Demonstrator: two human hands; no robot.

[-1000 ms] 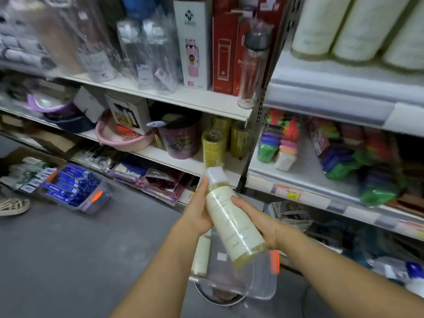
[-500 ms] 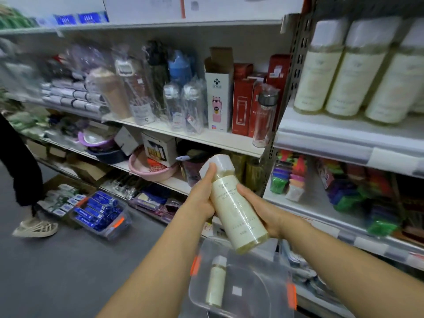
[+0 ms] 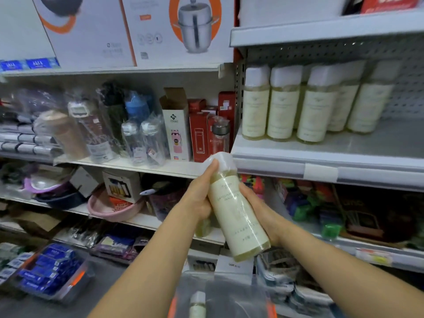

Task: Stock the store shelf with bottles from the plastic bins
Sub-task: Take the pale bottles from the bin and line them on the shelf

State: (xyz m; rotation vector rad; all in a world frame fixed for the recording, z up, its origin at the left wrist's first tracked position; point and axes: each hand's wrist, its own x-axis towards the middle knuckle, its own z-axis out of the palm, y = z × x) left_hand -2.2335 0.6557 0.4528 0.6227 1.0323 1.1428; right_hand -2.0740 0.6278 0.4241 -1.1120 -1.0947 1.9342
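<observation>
- Raised since half a second ago, the tall clear plastic bottle with a cream label and white cap [image 3: 236, 210] now has its cap level with the front lip of the grey metal shelf [image 3: 367, 145]. The view has also tilted up to take in the white boxes printed with steel pots [image 3: 183, 31].
- Both hands hold the bottle in the air before the shelving, tilted with its cap up and away. The left hand [image 3: 199, 200] has its grip clenched round the upper body, one finger lying along the cap. The right hand [image 3: 261, 210] has its grip curled round the lower half.
- Lifted straight up, the cap could catch the shelf lip.
- Its film wrap looks slick, so the bottle may slip once one hand lets go.
- Set down carelessly, it could knock over the close-standing row of matching cream bottles [image 3: 282, 104].
- Grey shelf surface shows in front of that row, with a perforated panel behind.
- Below the arms, a clear plastic bin with orange latches [image 3: 229, 294] holds another bottle [image 3: 197, 304]. On the grey floor [image 3: 103, 283] to the left, a second bin holds blue packets [image 3: 50, 267].
</observation>
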